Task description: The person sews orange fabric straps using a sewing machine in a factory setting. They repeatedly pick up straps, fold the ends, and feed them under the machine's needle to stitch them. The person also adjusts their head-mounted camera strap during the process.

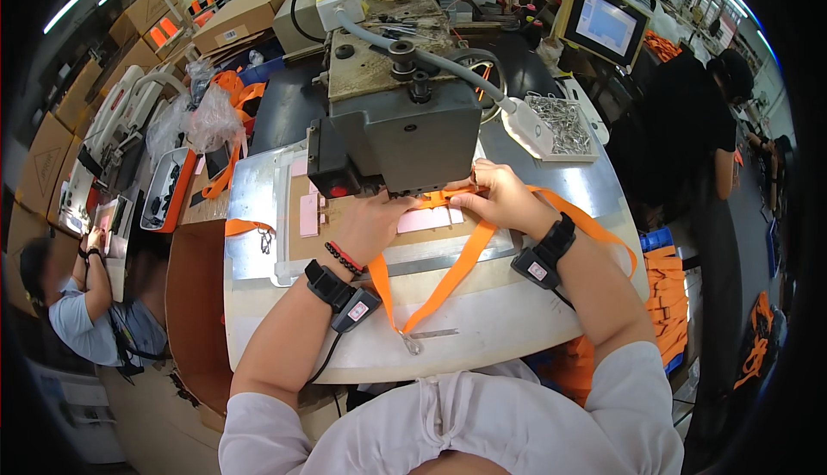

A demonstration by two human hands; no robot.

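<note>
Beneath the dark head of an industrial sewing machine point(409, 126), both my hands work on an orange webbing strap point(457, 279). My left hand point(375, 223) is closed, its fingertips on the strap by the needle area, partly hidden under the head. From the other side my right hand point(508, 199) pinches the same strap between thumb and fingers. A loop hangs toward me with a metal hook point(411, 346) at its lowest point, and another length bends round over my right wrist. Under my hands lies a brown template board point(349, 227) with pink blocks point(308, 215) in a metal frame.
At the left edge of the plate lies another orange strap end point(245, 227) with a metal hook. A tray of metal hooks point(560, 126) stands behind my right hand, near a screen point(601, 23). Orange straps point(663, 303) are piled right. Co-workers sit left point(95, 303) and right point(689, 105).
</note>
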